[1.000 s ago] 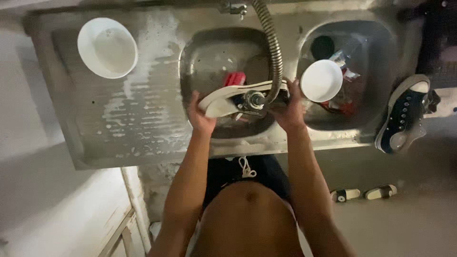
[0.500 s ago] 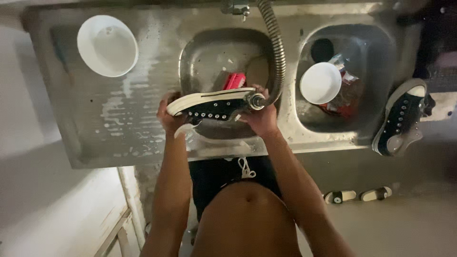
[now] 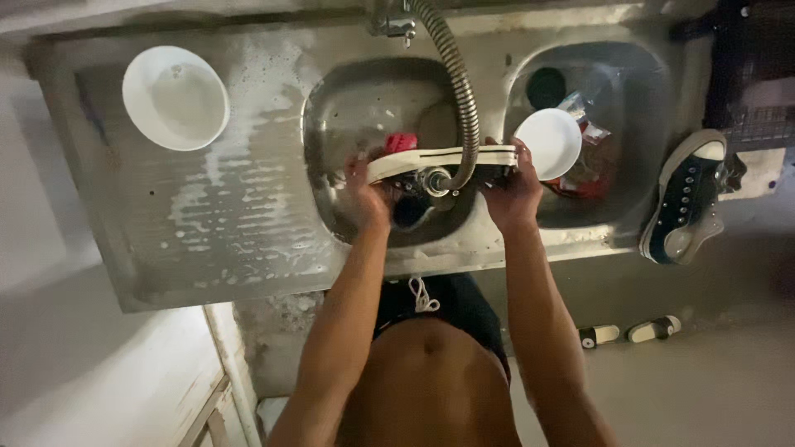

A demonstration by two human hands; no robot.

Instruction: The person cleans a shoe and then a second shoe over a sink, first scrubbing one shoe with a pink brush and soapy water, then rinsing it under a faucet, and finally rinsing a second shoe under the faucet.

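Left hand [image 3: 367, 192] is closed around the toe end of a dark sneaker [image 3: 439, 165] with a white sole; right hand [image 3: 511, 192] is clamped on the heel end, fingers curled over the sole edge. Sneaker is held level between the two hands, sole side up toward the camera, above the left basin [image 3: 348, 108] of a steel double sink. Flexible metal hose [image 3: 460, 91] comes down from the tap [image 3: 391, 23] beyond the hands and curves round so that its nozzle [image 3: 436, 180] sits against the shoe's side, midway between the hands; cannot tell whether water is running. Red object [image 3: 399, 142] lies in the basin just beyond the left hand, partly hidden by the shoe. White bowl [image 3: 546, 142] sits in the right basin [image 3: 638, 74] just beyond the right hand, with red-and-dark clutter around it, not identifiable. Second dark sneaker [image 3: 686, 199] rests tilted on the counter edge, well to the right of the right hand. Large white bowl [image 3: 175, 97] stands on the wet, sudsy drainboard [image 3: 232, 223], well to the left of the left hand. Pair of pale sandals [image 3: 631, 333] lies on the floor, nearer the body than the right hand.
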